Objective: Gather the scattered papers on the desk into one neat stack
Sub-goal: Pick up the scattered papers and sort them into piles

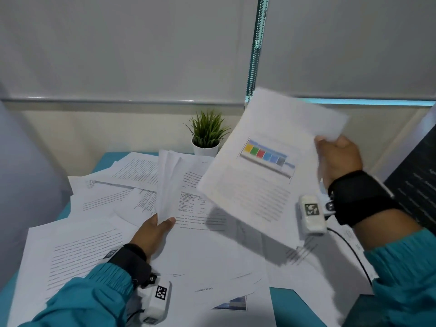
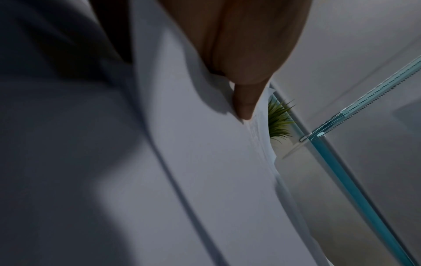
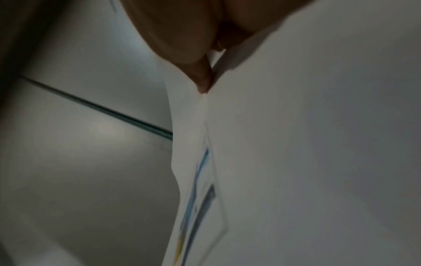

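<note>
Loose papers point(image 1: 99, 241) cover the table point(image 1: 280, 295) from near edge to far. The left hand point(image 1: 153, 234) pinches a small bundle point(image 1: 167, 185) upright over the middle. The right hand point(image 1: 337, 159) grips the chart sheet point(image 1: 264, 166) aloft toward the far right corner. That sheet should meet the bundle edge to edge, corners matched, before either grip loosens.

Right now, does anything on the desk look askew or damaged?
Nothing looks damaged. The loose papers lie overlapping at mixed angles on the desk. The left hand pinches a fanned bundle; the right hand holds the chart page tilted in the air.
</note>
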Action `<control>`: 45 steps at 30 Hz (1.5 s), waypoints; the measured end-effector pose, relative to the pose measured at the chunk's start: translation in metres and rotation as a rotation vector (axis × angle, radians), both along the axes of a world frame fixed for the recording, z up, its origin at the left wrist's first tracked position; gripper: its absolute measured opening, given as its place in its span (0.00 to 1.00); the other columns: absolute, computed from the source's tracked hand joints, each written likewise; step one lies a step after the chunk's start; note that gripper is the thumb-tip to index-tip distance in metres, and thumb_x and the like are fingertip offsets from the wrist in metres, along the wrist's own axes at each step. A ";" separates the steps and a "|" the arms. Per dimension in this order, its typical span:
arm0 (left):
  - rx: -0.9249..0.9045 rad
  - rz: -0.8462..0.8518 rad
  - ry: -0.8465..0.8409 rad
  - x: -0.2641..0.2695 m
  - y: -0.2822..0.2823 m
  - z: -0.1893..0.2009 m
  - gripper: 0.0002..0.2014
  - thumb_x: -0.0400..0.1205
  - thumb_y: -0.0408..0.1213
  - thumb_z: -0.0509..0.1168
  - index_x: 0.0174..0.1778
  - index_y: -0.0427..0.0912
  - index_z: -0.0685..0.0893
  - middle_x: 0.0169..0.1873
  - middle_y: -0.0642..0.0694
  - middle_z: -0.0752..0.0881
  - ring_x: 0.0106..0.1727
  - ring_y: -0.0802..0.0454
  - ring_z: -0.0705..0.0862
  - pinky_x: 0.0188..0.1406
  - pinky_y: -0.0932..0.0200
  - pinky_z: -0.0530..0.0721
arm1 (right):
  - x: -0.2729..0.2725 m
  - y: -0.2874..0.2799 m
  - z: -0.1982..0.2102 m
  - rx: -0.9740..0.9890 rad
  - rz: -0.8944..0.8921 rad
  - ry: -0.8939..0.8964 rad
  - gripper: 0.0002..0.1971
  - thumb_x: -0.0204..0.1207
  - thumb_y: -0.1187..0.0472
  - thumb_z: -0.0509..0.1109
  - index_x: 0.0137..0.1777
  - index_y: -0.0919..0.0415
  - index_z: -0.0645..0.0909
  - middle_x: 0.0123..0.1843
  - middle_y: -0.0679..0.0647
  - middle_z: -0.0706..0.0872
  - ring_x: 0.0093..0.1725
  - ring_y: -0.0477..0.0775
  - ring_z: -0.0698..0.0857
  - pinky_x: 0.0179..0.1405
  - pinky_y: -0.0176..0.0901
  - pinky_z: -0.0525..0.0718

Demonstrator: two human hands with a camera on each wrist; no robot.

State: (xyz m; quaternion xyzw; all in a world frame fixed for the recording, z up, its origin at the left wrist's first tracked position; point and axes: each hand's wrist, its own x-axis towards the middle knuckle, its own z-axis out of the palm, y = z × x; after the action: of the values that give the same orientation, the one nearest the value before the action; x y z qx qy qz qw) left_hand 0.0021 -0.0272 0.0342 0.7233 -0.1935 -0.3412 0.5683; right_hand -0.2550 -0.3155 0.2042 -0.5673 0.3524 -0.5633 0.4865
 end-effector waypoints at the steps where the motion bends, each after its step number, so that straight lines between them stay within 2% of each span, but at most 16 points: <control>1: -0.006 -0.007 0.020 0.001 0.000 0.000 0.14 0.82 0.44 0.67 0.63 0.47 0.83 0.55 0.49 0.91 0.60 0.46 0.88 0.69 0.46 0.79 | 0.007 0.000 -0.015 0.038 0.053 0.058 0.03 0.69 0.62 0.70 0.40 0.56 0.85 0.41 0.45 0.90 0.47 0.51 0.86 0.62 0.52 0.82; 5: -0.025 -0.033 0.040 -0.001 0.001 0.003 0.15 0.84 0.44 0.66 0.65 0.49 0.81 0.59 0.51 0.90 0.64 0.49 0.85 0.74 0.45 0.75 | 0.036 0.027 -0.073 0.122 0.227 0.379 0.10 0.77 0.68 0.67 0.56 0.62 0.84 0.54 0.58 0.88 0.52 0.56 0.84 0.49 0.29 0.83; 8: -0.019 -0.027 -0.034 -0.008 0.001 0.009 0.16 0.86 0.48 0.63 0.69 0.50 0.79 0.61 0.54 0.87 0.64 0.51 0.83 0.69 0.53 0.76 | 0.058 0.047 -0.109 0.184 0.266 0.505 0.15 0.78 0.69 0.66 0.63 0.71 0.81 0.60 0.63 0.86 0.59 0.59 0.84 0.59 0.40 0.81; 15: -0.057 -0.068 -0.062 -0.016 0.005 0.019 0.14 0.84 0.53 0.64 0.62 0.53 0.84 0.53 0.57 0.92 0.57 0.58 0.88 0.59 0.57 0.81 | 0.100 0.083 -0.117 0.264 0.348 0.441 0.16 0.80 0.72 0.62 0.67 0.71 0.78 0.57 0.58 0.82 0.54 0.54 0.80 0.41 0.25 0.75; 19: -0.068 -0.101 -0.013 -0.015 0.005 0.018 0.14 0.82 0.44 0.68 0.63 0.48 0.85 0.55 0.51 0.92 0.57 0.53 0.90 0.66 0.50 0.82 | 0.116 0.088 -0.118 0.257 0.418 0.467 0.16 0.81 0.70 0.62 0.68 0.68 0.77 0.54 0.57 0.82 0.52 0.56 0.81 0.34 0.24 0.76; 22: -0.041 -0.077 -0.016 -0.015 0.004 0.017 0.08 0.85 0.38 0.66 0.59 0.49 0.85 0.51 0.52 0.93 0.52 0.54 0.91 0.57 0.56 0.85 | 0.116 0.076 -0.118 0.325 0.401 0.426 0.17 0.79 0.70 0.67 0.67 0.68 0.75 0.57 0.57 0.79 0.51 0.55 0.79 0.22 0.18 0.73; 24: -0.029 -0.063 -0.020 -0.014 0.004 0.017 0.08 0.85 0.38 0.65 0.59 0.49 0.85 0.50 0.52 0.93 0.52 0.54 0.91 0.55 0.57 0.85 | 0.107 0.050 -0.115 0.382 0.219 0.411 0.23 0.75 0.68 0.72 0.69 0.67 0.72 0.65 0.59 0.74 0.55 0.58 0.79 0.29 0.22 0.77; 28: -0.020 -0.032 -0.009 -0.012 0.004 0.017 0.08 0.85 0.37 0.66 0.59 0.48 0.85 0.50 0.52 0.93 0.53 0.52 0.91 0.54 0.57 0.85 | 0.068 -0.021 -0.107 0.658 -0.104 0.580 0.44 0.72 0.52 0.76 0.82 0.64 0.55 0.83 0.64 0.57 0.80 0.64 0.64 0.76 0.49 0.65; 30: -0.011 -0.025 -0.014 -0.013 0.005 0.017 0.09 0.85 0.38 0.66 0.59 0.48 0.85 0.50 0.52 0.93 0.53 0.52 0.91 0.52 0.58 0.85 | 0.052 -0.042 -0.105 0.727 -0.108 0.516 0.42 0.74 0.50 0.72 0.83 0.64 0.56 0.83 0.61 0.60 0.81 0.61 0.64 0.78 0.52 0.65; 35: 0.003 -0.015 -0.011 -0.012 0.004 0.016 0.11 0.84 0.39 0.67 0.62 0.47 0.85 0.51 0.53 0.93 0.54 0.54 0.90 0.50 0.61 0.83 | 0.047 -0.056 -0.100 0.493 0.065 1.089 0.37 0.82 0.46 0.61 0.85 0.51 0.47 0.86 0.55 0.47 0.85 0.62 0.51 0.82 0.55 0.56; 37: 0.004 -0.010 -0.004 -0.012 0.004 0.017 0.11 0.84 0.39 0.67 0.63 0.47 0.84 0.52 0.53 0.93 0.55 0.53 0.90 0.52 0.60 0.83 | 0.051 -0.067 -0.107 0.662 0.053 1.017 0.37 0.81 0.47 0.63 0.85 0.55 0.50 0.86 0.54 0.54 0.83 0.60 0.60 0.66 0.52 0.78; 38: 0.007 -0.008 -0.006 -0.012 0.005 0.017 0.11 0.84 0.40 0.67 0.63 0.48 0.84 0.52 0.53 0.92 0.55 0.53 0.90 0.53 0.60 0.83 | 0.052 -0.074 -0.113 0.713 0.044 0.876 0.36 0.80 0.50 0.65 0.83 0.59 0.55 0.83 0.55 0.61 0.80 0.59 0.67 0.46 0.45 0.85; 39: 0.009 -0.011 -0.013 -0.012 0.005 0.017 0.11 0.84 0.40 0.67 0.63 0.48 0.84 0.52 0.54 0.92 0.55 0.54 0.90 0.55 0.59 0.83 | 0.054 -0.076 -0.118 0.726 0.023 0.741 0.35 0.78 0.52 0.67 0.81 0.62 0.59 0.81 0.56 0.67 0.77 0.58 0.72 0.29 0.37 0.80; 41: 0.009 -0.011 -0.020 -0.012 0.004 0.017 0.11 0.84 0.40 0.67 0.62 0.49 0.84 0.52 0.55 0.92 0.55 0.55 0.90 0.57 0.59 0.83 | 0.061 -0.086 -0.123 0.702 -0.020 0.678 0.33 0.77 0.53 0.68 0.80 0.61 0.62 0.78 0.56 0.70 0.74 0.56 0.75 0.21 0.30 0.73; 43: 0.006 -0.003 -0.019 -0.011 0.004 0.017 0.11 0.84 0.39 0.67 0.62 0.49 0.84 0.53 0.55 0.92 0.54 0.57 0.90 0.53 0.63 0.83 | 0.063 -0.086 -0.127 0.706 -0.123 0.546 0.28 0.79 0.52 0.65 0.78 0.55 0.65 0.78 0.53 0.71 0.74 0.56 0.75 0.40 0.34 0.83; 45: 0.009 0.001 -0.023 -0.010 0.003 0.016 0.11 0.84 0.39 0.67 0.62 0.48 0.85 0.52 0.55 0.92 0.54 0.57 0.90 0.56 0.61 0.83 | 0.068 -0.098 -0.142 0.480 -0.165 0.980 0.22 0.79 0.48 0.66 0.72 0.52 0.73 0.73 0.51 0.77 0.71 0.56 0.77 0.64 0.43 0.80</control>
State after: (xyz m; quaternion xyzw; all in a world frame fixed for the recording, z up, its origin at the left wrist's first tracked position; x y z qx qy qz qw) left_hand -0.0075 -0.0239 0.0501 0.7297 -0.1979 -0.3335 0.5631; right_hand -0.1874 -0.4131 0.0621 -0.6068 0.6994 -0.1732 0.3354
